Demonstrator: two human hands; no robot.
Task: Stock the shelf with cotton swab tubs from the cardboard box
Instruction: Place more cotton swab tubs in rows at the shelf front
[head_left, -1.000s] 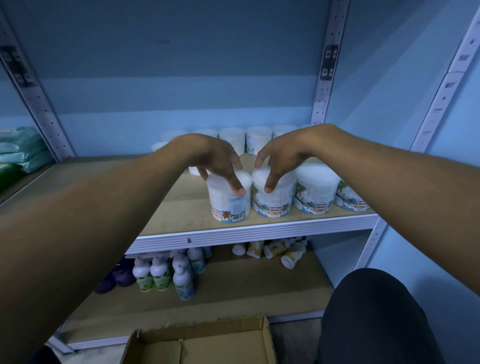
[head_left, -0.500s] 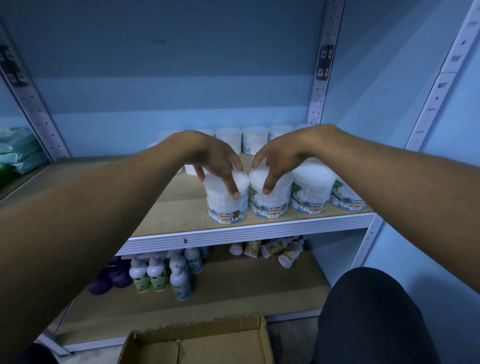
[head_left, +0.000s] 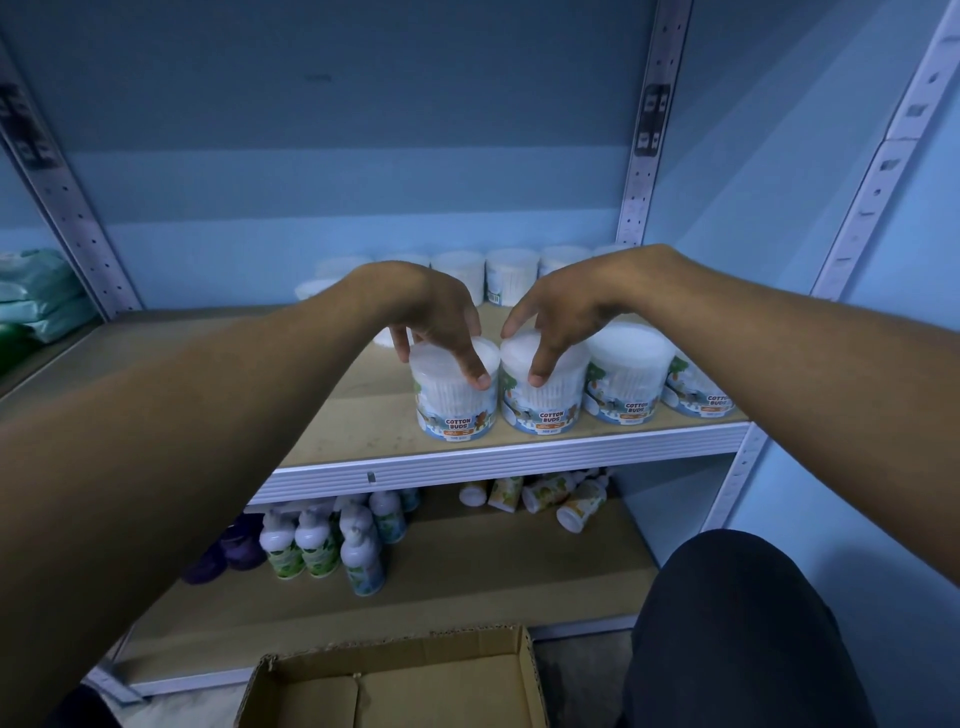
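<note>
Two cotton bud tubs stand upright and touching at the near edge of the wooden shelf (head_left: 363, 415): the left hand (head_left: 431, 317) grips the left tub (head_left: 453, 402) from above, fingers curled over its lid, and the right hand (head_left: 563, 312) clasps the right tub (head_left: 543, 402) the same way. Two more front-row tubs (head_left: 626, 384) continue the line to the right, with a far row of tubs (head_left: 511, 275) against the blue back wall. Below, the lower shelf holds standing pump bottles (head_left: 317, 545) at left and small tipped bottles (head_left: 545, 493) at right, and the open cardboard box (head_left: 395, 680) sits nearest, beside a dark-clothed knee (head_left: 737, 634).
</note>
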